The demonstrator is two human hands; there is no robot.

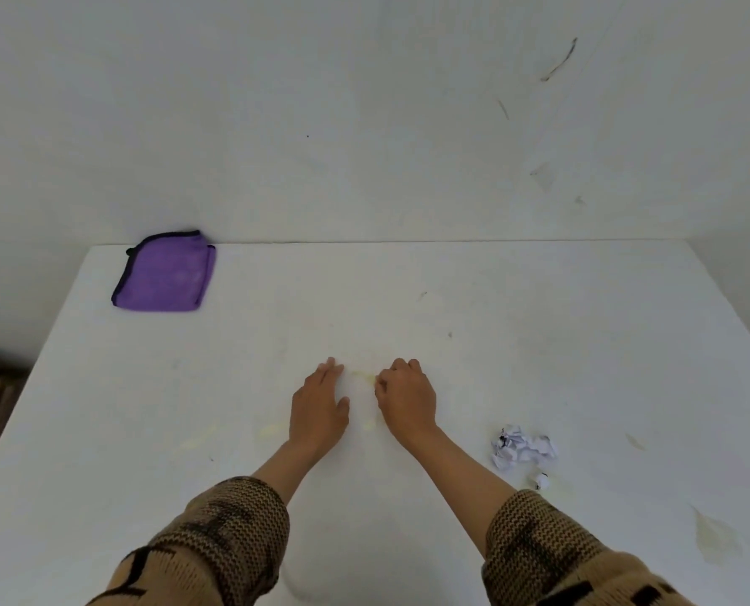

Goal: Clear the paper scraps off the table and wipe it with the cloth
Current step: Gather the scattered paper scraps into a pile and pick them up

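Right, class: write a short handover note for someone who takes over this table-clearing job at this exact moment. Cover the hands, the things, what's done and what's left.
Left hand: flat on the table, fingers straight, holding nothing.
Right hand: beside it, fingers curled under; I cannot tell whether they pinch anything.
Crumpled paper and a small scrap: on the table, right of the right forearm, not touched by either hand.
Purple cloth: folded at the far left corner.
Done: nothing that shows.
Left: remove both scraps, then fetch the cloth and wipe. Yellowish stains mark the surface.
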